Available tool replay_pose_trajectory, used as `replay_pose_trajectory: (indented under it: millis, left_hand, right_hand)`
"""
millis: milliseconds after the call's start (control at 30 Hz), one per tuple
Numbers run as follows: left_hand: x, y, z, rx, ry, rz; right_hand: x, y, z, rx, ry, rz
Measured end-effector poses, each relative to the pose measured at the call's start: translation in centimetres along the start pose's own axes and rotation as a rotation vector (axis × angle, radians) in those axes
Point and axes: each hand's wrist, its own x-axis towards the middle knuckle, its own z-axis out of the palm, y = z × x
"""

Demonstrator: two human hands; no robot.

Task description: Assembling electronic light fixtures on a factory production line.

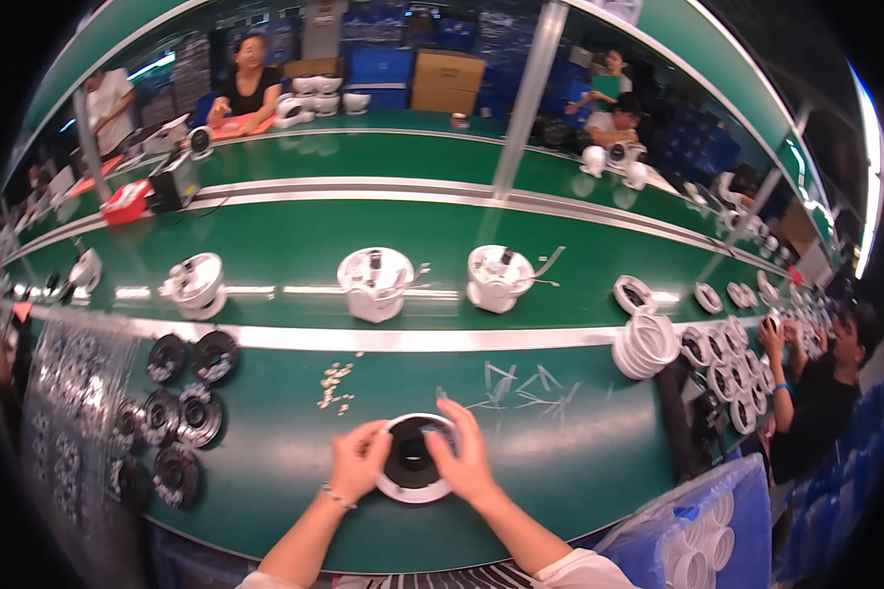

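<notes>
Close in front of me at the table's near side is a round white housing (413,495) with a black disc-shaped centre (413,453). My left hand (358,457) grips its left rim, with thumb and fingers drawn together. On the other side my right hand (468,454) holds the right rim, its thumb reaching over the black centre and its fingers along the far edge. Small cream-coloured pieces (336,383) lie beyond my left hand. Thin clear strips (530,386) are scattered beyond my right hand.
Black round parts (198,416) lie on the left beside clear plastic trays (69,412). White dome units (375,283) stand along the green conveyor (295,231). Stacked white rings (645,346) are at the right. A blue crate (737,510) stands lower right; a co-worker (823,393) works beyond.
</notes>
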Motion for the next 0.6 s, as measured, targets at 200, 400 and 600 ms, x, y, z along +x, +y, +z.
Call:
replay_pose_trajectory:
  millis: [200,400,600]
  left_hand:
    - [-1.0,-0.7,1.2,-0.159,-0.091,-0.007]
    - [-1.4,-0.7,1.9,-0.125,0.013,-0.005]
    - [-1.6,-0.9,1.7,-0.054,-0.003,0.011]
  right_hand:
    - [0.3,1.0,-0.4,0.021,0.042,0.094]
    - [0.2,-0.6,0.4,-0.042,0.064,-0.014]
    - [0.3,0.1,0.0,-0.094,0.020,0.002]
